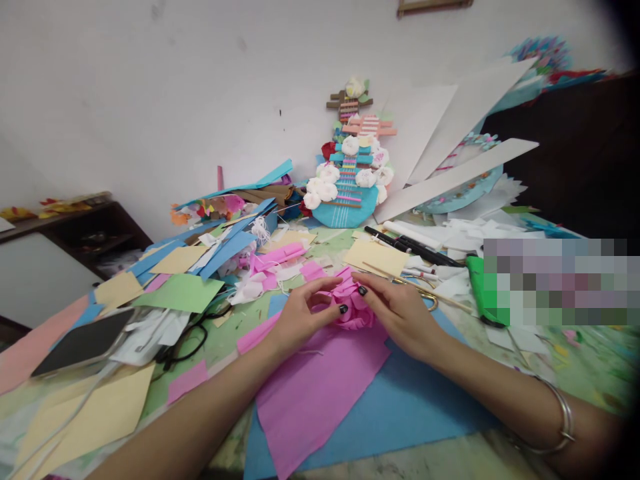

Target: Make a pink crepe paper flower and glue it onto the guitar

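I hold the crumpled pink paper [354,308] between my 2 hands, just in front of me. My left hand [306,312] has its fingers curved around the near-left side, its thumb pressed against the folds. My right hand [400,313] closes in from the other side, forefinger on top and thumb tip on the paper, so both grips are narrow and on the same bundle. A silver bangle [566,417] sits on my right forearm.

Below my hands lies a flat magenta sheet [320,400], over part of a larger blue sheet [410,417]. Just beyond my right hand are gold-coloured scissor handles [433,301] and a thin stick [453,301]; a pale yellow sheet [375,257] and some black markers [430,251] lie farther off. Well to the right of that hand is a green object [481,290], partly covered by a blurred patch.

To the left of my left hand I have black-framed glasses [203,347], a green sheet [180,292] and, farther out, a dark-screened device [85,340]. Far ahead of both hands, a blue paper piece [345,208] with strings and white paper flowers [321,191] leans near the wall [200,87].
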Tool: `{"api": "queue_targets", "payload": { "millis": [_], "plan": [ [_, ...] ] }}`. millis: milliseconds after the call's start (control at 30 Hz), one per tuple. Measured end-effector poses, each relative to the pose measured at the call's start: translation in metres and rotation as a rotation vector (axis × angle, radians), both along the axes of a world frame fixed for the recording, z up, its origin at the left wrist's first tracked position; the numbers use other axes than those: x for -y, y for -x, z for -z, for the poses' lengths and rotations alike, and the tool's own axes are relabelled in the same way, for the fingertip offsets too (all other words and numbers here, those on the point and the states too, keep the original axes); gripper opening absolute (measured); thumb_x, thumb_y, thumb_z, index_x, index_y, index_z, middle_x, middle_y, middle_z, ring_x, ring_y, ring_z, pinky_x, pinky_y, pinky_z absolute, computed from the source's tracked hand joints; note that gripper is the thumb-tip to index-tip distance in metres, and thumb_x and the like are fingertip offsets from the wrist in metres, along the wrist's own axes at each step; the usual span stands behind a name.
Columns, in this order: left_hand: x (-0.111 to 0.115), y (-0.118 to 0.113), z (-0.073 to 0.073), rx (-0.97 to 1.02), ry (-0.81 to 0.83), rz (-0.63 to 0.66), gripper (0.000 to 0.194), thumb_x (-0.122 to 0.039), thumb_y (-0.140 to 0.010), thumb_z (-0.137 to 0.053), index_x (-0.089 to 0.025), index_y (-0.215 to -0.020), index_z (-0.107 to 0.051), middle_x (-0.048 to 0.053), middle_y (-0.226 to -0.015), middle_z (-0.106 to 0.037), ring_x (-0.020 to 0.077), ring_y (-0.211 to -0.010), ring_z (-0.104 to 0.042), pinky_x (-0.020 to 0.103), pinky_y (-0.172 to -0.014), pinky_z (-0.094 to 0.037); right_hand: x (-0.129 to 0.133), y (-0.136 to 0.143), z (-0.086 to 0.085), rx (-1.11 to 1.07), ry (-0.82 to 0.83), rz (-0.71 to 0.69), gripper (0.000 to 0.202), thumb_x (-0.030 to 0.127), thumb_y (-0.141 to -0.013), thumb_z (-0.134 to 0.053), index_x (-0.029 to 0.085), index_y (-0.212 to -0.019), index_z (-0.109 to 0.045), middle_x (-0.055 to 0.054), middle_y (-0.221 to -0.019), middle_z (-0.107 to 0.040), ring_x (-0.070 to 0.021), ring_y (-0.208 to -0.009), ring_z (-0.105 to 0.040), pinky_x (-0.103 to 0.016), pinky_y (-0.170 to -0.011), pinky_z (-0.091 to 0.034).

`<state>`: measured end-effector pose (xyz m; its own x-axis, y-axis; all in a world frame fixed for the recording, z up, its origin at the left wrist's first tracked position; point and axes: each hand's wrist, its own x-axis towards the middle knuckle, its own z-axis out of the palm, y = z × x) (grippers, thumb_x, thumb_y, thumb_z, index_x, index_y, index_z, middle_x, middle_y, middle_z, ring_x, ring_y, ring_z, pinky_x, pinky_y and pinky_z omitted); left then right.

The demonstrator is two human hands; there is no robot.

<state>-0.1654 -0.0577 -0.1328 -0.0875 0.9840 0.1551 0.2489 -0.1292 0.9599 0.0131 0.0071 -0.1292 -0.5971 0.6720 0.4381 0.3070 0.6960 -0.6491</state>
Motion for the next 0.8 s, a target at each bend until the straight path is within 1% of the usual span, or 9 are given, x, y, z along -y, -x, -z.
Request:
{"api": "queue_targets", "payload": {
  "millis": [100,167,300,400,500,567,633,733,800],
  "plan": [
    [0.000,0.001,0.000,0.011,-0.008,-0.003,0.046,-0.027,-0.067,-0.073,-0.016,-0.110,-0.062,0.011,-0.111,-0.063,0.0204,-0.088,-0.062,0.032,-0.076,-0.051,-0.002,0.000,0.000,-0.025,-0.013,0.022,0.034,0.023,-0.089,-0.040,0.017,-0.117,-0.059,-0.007,-0.119,-0.063,-0.0216,-0.108,-0.059,-0.035,-0.090,-0.045],
    [0.000,0.002,0.001,0.029,-0.019,-0.002,0.046,-0.026,-0.066,-0.073,-0.016,-0.110,-0.061,0.012,-0.112,-0.063,0.0208,-0.089,-0.062,0.034,-0.078,-0.051,-0.003,-0.001,-0.002,-0.038,-0.010,0.052,0.033,0.023,-0.089,-0.040,0.017,-0.114,-0.060,-0.007,-0.118,-0.063,-0.0217,-0.107,-0.059,-0.035,-0.091,-0.045],
    [0.001,0.002,-0.001,-0.015,-0.034,-0.027,0.047,-0.025,-0.064,-0.074,-0.016,-0.108,-0.061,0.011,-0.112,-0.062,0.0215,-0.091,-0.061,0.033,-0.078,-0.051,-0.007,-0.004,-0.003,-0.081,0.104,0.115,0.031,0.026,-0.089,-0.040,0.018,-0.110,-0.062,-0.006,-0.099,-0.069,-0.0201,-0.087,-0.065,-0.036,-0.080,-0.051],
    [0.002,0.002,-0.003,-0.079,-0.044,-0.033,0.047,-0.026,-0.065,-0.073,-0.016,-0.109,-0.060,0.012,-0.114,-0.061,0.0220,-0.093,-0.059,0.032,-0.075,-0.052,-0.010,-0.005,-0.001,-0.104,0.201,0.109,0.028,0.025,-0.087,-0.042,0.018,-0.105,-0.063,-0.004,-0.083,-0.070,-0.0192,-0.074,-0.066,-0.035,-0.069,-0.054],
    [0.002,0.004,-0.006,-0.135,-0.051,-0.037,0.047,-0.029,-0.068,-0.070,-0.017,-0.112,-0.059,0.012,-0.115,-0.060,0.0213,-0.093,-0.059,0.030,-0.071,-0.052,-0.012,-0.005,0.000,-0.087,0.240,0.082,0.024,0.023,-0.084,-0.046,0.019,-0.097,-0.066,-0.003,-0.074,-0.069,-0.0181,-0.066,-0.065,-0.033,-0.064,-0.054],
    [0.003,0.006,-0.007,-0.185,-0.049,-0.026,0.054,-0.033,-0.067,-0.072,-0.019,-0.117,-0.056,0.013,-0.118,-0.057,0.0226,-0.095,-0.057,0.029,-0.067,-0.052,-0.014,-0.007,-0.003,-0.060,0.267,0.051,0.023,0.024,-0.083,-0.048,0.018,-0.095,-0.067,-0.004,-0.077,-0.070,-0.0181,-0.067,-0.066,-0.033,-0.064,-0.054],
    [0.003,0.008,-0.006,-0.258,-0.031,0.021,0.073,-0.035,-0.058,-0.079,-0.020,-0.124,-0.051,0.015,-0.125,-0.053,0.0259,-0.100,-0.055,0.031,-0.066,-0.052,-0.018,-0.009,-0.007,-0.020,0.305,0.025,0.024,0.030,-0.081,-0.054,0.018,-0.097,-0.067,-0.007,-0.085,-0.070,-0.0194,-0.073,-0.067,-0.032,-0.066,-0.054],
    [0.004,0.010,-0.004,-0.348,-0.003,0.119,0.099,-0.033,-0.044,-0.086,-0.022,-0.133,-0.043,0.017,-0.133,-0.047,0.0320,-0.111,-0.051,0.042,-0.081,-0.050,-0.023,-0.015,-0.015,0.096,0.347,-0.082,0.036,0.035,-0.066,-0.071,0.018,-0.098,-0.067,-0.008,-0.093,-0.070,-0.0209,-0.074,-0.067,-0.030,-0.061,-0.053],
    [0.004,0.010,-0.003,-0.375,-0.011,0.142,0.104,-0.032,-0.042,-0.087,-0.022,-0.136,-0.041,0.017,-0.134,-0.048,0.0344,-0.118,-0.047,0.049,-0.093,-0.043,-0.026,-0.018,-0.017,0.195,0.358,-0.197,0.040,0.029,-0.055,-0.079,0.020,-0.092,-0.068,-0.004,-0.081,-0.071,-0.0195,-0.064,-0.066,-0.026,-0.052,-0.050]
  ]
}}
